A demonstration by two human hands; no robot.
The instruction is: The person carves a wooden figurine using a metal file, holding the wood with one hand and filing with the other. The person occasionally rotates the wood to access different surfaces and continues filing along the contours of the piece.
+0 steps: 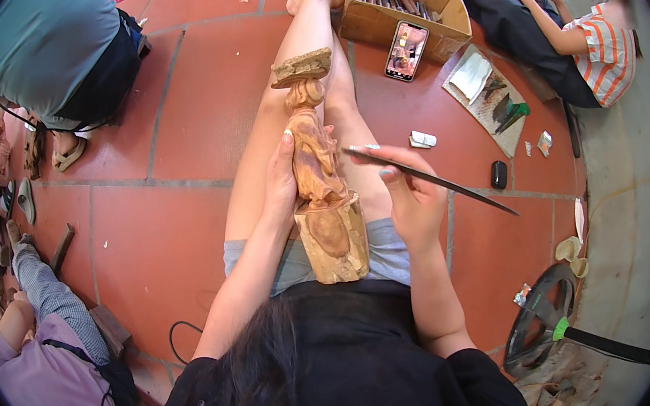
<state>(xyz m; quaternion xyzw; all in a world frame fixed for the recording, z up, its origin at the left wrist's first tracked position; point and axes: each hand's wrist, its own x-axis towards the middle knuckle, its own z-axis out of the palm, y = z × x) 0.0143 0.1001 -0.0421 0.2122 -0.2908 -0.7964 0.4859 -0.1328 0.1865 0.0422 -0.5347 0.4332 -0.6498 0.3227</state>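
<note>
Floor of red tiles (204, 101) spreads out on both sides of the wooden carving (317, 162), and the person's bare legs (262, 156) stretch away beneath it. Beyond the carving, slightly to its right, stands an open cardboard box (365, 27) with a row of slender tools inside.

The carving itself lies over the lap, its thick base (333, 240) nearest the black shirt and a rough slab (302, 68) at the far end. Between these, a robed figure has clear folds and a rounded head, so the main shaping looks well advanced. Base and slab look coarse, and finer surface work on the figure probably remains; whether the ends are meant to stay rough cannot be told.

Left hand (283, 178) is curled around the carving's left side, thumb in front, fingertips showing at the right edge. Right hand (413, 201), to the carving's right, pinches a slim dark tool (463, 191) between thumb and fingers; its tip is close to the figure, though contact is unclear.

A phone (406, 50) leans against the box beyond the carving. Smaller, right of the carving, are a white packet (423, 140) and a black case (498, 175).
</note>
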